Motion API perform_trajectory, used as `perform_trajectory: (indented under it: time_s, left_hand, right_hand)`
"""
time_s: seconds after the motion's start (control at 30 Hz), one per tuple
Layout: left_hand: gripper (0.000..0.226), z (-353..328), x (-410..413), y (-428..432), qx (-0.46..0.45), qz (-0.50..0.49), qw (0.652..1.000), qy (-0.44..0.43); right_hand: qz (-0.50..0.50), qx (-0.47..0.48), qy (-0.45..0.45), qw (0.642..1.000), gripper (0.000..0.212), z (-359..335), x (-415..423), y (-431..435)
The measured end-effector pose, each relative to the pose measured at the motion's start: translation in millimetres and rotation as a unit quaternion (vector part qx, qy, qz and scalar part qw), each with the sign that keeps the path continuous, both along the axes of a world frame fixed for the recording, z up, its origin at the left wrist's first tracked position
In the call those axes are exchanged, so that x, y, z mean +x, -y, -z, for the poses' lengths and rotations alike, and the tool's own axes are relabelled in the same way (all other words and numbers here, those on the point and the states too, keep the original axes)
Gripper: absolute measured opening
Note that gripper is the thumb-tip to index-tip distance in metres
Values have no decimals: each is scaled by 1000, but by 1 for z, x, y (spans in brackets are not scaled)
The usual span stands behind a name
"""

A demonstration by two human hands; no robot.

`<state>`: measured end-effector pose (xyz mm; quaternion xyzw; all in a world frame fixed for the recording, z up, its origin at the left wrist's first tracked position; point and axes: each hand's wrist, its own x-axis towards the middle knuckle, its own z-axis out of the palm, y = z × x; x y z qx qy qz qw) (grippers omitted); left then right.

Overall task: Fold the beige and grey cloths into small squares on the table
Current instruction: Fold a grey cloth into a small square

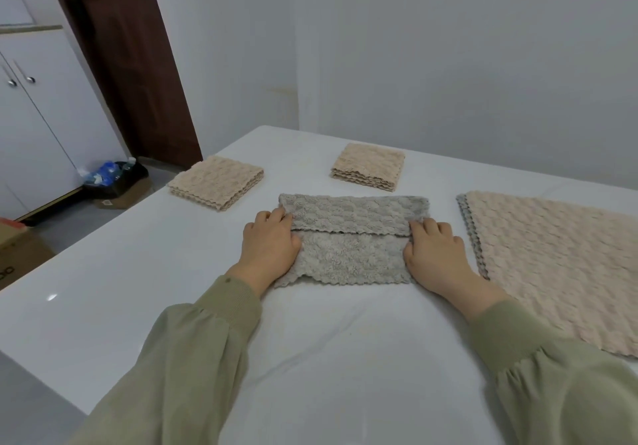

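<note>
Edges of the grey cloth (352,241) were scalloped, and it lay in the middle of the white table (103,282), straight ahead of the person. Its far part was folded toward the person, so the flap's edge ran across the cloth about halfway, with a plush lower layer showing below it. The left hand (271,242) sat at the cloth's left end, fingers curled over the flap's corner and thumb against the layer below, pinching the cloth there. The right hand (436,253) gripped the right end in the same way. The sleeves (193,358) were olive green.

Bare tabletop stretched from the cloth's near edge back to the person, and wide to the left as far as the table's edge. To the right, room was tighter: a flat beige cloth (559,272) lay spread just beside the right hand, with a grey layer (464,216) peeping from under its left edge. Beyond the grey cloth sat two folded piles, a left beige square (215,182) near the table's left edge and a far beige square (369,165), each parted from the grey cloth by a strip of bare table.

Off the table, on the floor to the left, stood a cardboard box (20,254) and a black bin bag (117,177), with a white cabinet (41,116) and a brown door (127,57) behind them. A pale wall (448,47) closed the far side.
</note>
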<state>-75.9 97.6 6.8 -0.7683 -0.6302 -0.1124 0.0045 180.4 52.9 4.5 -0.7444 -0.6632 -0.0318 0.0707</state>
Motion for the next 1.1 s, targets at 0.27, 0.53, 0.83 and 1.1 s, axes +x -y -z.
perform_trajectory:
  time_s: [0.27, 0.53, 0.83, 1.1]
  left_hand:
    - [40, -1, -3, -10, 89, 0, 987, 136]
    - [15, -12, -16, 27, 97, -5, 917, 388]
    - [14, -4, -20, 37, 136, 83, 971, 179]
    - [19, -1, -7, 43, 105, 196, 963, 155]
  right_hand:
    - [22, 82, -85, 993, 41, -4, -1, -17]
    - [4, 321, -253, 913, 23, -11, 14, 9]
    - [-5, 192, -95, 977, 24, 8, 24, 31]
    - [-163, 204, -109, 959, 22, 8, 14, 25]
